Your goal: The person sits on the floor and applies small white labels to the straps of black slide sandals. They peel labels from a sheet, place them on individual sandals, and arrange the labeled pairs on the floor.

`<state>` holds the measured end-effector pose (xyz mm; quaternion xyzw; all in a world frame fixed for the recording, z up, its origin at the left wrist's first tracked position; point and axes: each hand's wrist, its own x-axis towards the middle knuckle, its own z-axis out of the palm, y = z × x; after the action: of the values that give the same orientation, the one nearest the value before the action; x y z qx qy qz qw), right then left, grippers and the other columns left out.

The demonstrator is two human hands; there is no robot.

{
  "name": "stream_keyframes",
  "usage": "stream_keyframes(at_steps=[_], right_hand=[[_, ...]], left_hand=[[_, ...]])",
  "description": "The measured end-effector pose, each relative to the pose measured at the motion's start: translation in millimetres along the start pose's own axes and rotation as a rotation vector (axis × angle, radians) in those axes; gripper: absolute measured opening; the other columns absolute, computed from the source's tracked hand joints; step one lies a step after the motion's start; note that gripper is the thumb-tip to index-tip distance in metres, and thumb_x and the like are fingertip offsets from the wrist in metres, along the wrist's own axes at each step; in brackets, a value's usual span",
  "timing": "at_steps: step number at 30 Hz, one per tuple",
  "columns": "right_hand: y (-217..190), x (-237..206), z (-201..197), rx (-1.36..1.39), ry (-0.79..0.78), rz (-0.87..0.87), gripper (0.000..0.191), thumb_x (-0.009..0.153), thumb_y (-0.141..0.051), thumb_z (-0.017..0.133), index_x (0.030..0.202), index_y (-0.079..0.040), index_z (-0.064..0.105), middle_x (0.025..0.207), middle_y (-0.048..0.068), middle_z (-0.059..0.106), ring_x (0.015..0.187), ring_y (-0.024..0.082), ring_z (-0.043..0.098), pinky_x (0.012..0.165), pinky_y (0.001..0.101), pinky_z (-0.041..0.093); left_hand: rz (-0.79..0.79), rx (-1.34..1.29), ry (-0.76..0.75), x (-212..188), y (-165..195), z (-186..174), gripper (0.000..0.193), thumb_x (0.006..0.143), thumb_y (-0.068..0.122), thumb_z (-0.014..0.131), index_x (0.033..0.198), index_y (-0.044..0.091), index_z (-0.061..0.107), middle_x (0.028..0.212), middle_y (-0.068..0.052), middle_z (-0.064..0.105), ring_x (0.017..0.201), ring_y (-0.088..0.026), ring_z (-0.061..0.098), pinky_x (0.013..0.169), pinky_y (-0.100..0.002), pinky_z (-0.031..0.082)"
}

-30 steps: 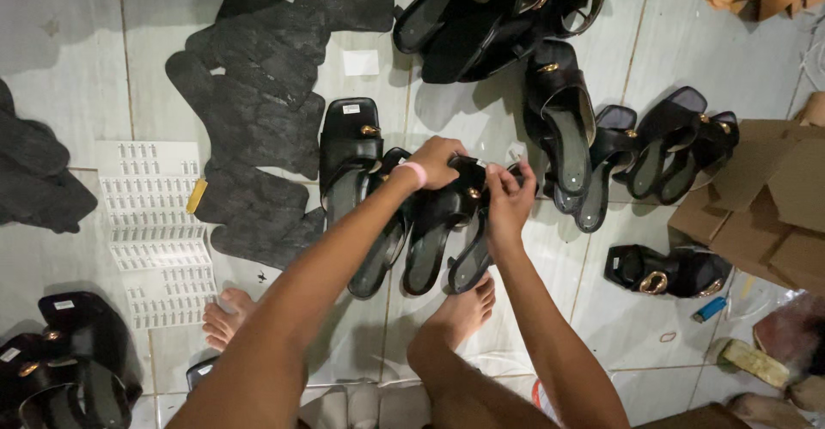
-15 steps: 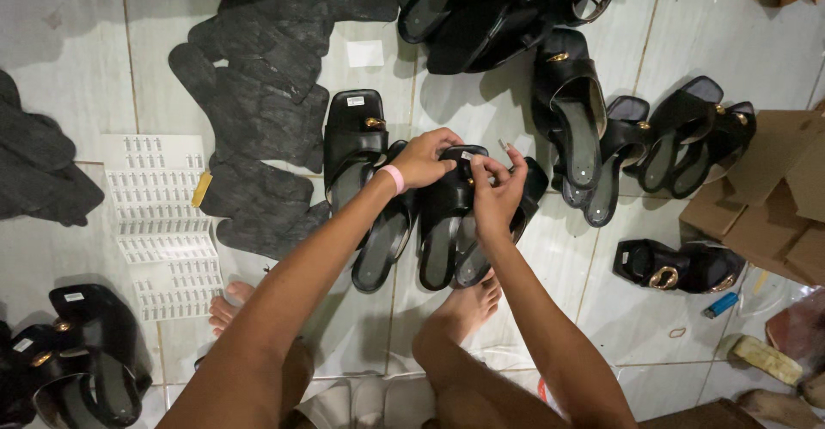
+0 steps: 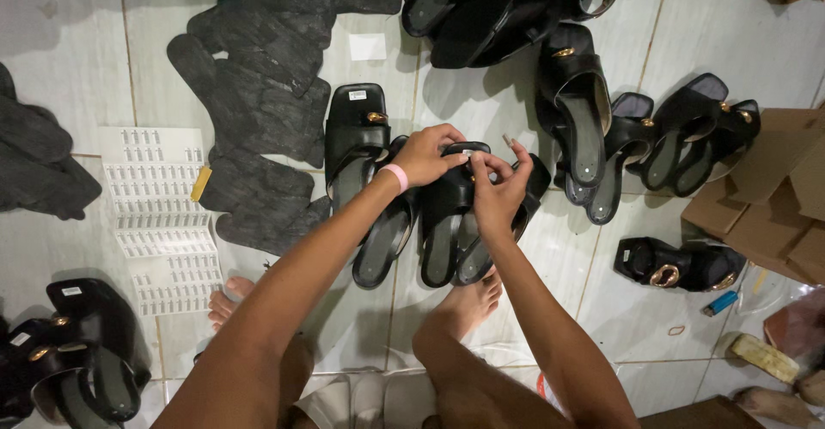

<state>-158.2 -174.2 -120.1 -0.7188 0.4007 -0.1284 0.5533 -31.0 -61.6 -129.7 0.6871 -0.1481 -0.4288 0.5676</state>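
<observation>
- Black sandal (image 3: 454,214) sits at frame centre, on the tiled floor (image 3: 687,25), toe end up toward 12 o'clock, heel toward 6. Wide black strap across the front; a small pale sticker shows at its top edge.
- Left hand (image 3: 425,156), pink wristband at the wrist, grips the sandal's front from 10 o'clock, fingers curled down over the strap.
- Right hand (image 3: 500,190) comes in from 5 o'clock; thumb and forefinger pinched together at the sticker, other fingers spread loose.
- More black sandals lie touching it either side; one with a gold buckle (image 3: 354,141) stands at 9 o'clock.
- Stack of dark sole cut-outs (image 3: 258,94) at 10 o'clock; white sticker sheets (image 3: 159,210) further at 9.
- Cardboard box (image 3: 765,197) at 3 o'clock, flaps open; contents cannot be told.
- Small blue lighter (image 3: 720,303) on the floor at 4 o'clock.
</observation>
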Motion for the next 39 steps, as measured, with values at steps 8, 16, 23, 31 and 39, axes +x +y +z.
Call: stream_keyframes(at_steps=[8, 16, 23, 31, 39], right_hand=[[-9, -2, 4, -0.086, 0.046, -0.066, 0.064, 0.093, -0.015, 0.081, 0.142, -0.004, 0.041, 0.1, 0.004, 0.077, 0.082, 0.007, 0.064, 0.077, 0.0229, 0.051], [-19, -3, 9, -0.117, 0.142, 0.006, 0.078, 0.084, -0.016, 0.086, 0.143, -0.006, 0.038, 0.097, 0.003, 0.076, 0.067, 0.009, 0.047, 0.063, 0.0255, 0.042], [-1, 4, -9, -0.086, 0.109, -0.094, 0.079, 0.085, -0.011, 0.087, 0.145, -0.005, 0.036, 0.112, 0.006, 0.053, 0.082, 0.009, 0.052, 0.07, 0.0249, 0.05], [17, -2, -61, 0.679, -0.013, 0.378, 0.043, 0.098, -0.03, 0.064, 0.139, -0.019, 0.055, 0.13, -0.005, 0.059, 0.11, 0.01, 0.055, 0.092, 0.0289, 0.04], [20, -14, -97, 0.801, 0.017, 0.469, 0.025, 0.101, -0.038, 0.065, 0.12, -0.022, 0.066, 0.119, -0.008, 0.065, 0.114, 0.011, 0.056, 0.091, 0.0304, 0.036]], left_hand=[[0.025, 0.076, 0.059, -3, 2, 3, 0.026, 0.086, 0.014, 0.075, 0.111, 0.005, 0.071, 0.1, -0.011, 0.079, 0.087, -0.023, 0.075, 0.08, -0.035, 0.058], [0.111, 0.076, 0.062, -5, 3, 2, 0.023, 0.087, 0.013, 0.074, 0.109, 0.005, 0.07, 0.101, -0.011, 0.078, 0.093, -0.022, 0.077, 0.084, -0.033, 0.059], [0.052, 0.084, -0.019, -1, 6, 2, 0.026, 0.087, 0.017, 0.075, 0.11, 0.007, 0.07, 0.098, -0.009, 0.078, 0.085, -0.024, 0.074, 0.077, -0.036, 0.058], [0.114, 0.311, 0.15, 18, 7, 13, 0.03, 0.081, 0.026, 0.084, 0.096, 0.005, 0.069, 0.088, -0.014, 0.075, 0.084, -0.032, 0.073, 0.077, -0.041, 0.056], [0.229, 0.35, 0.101, 22, 10, 28, 0.029, 0.085, 0.021, 0.079, 0.101, 0.001, 0.064, 0.091, -0.02, 0.072, 0.089, -0.039, 0.07, 0.08, -0.046, 0.055]])
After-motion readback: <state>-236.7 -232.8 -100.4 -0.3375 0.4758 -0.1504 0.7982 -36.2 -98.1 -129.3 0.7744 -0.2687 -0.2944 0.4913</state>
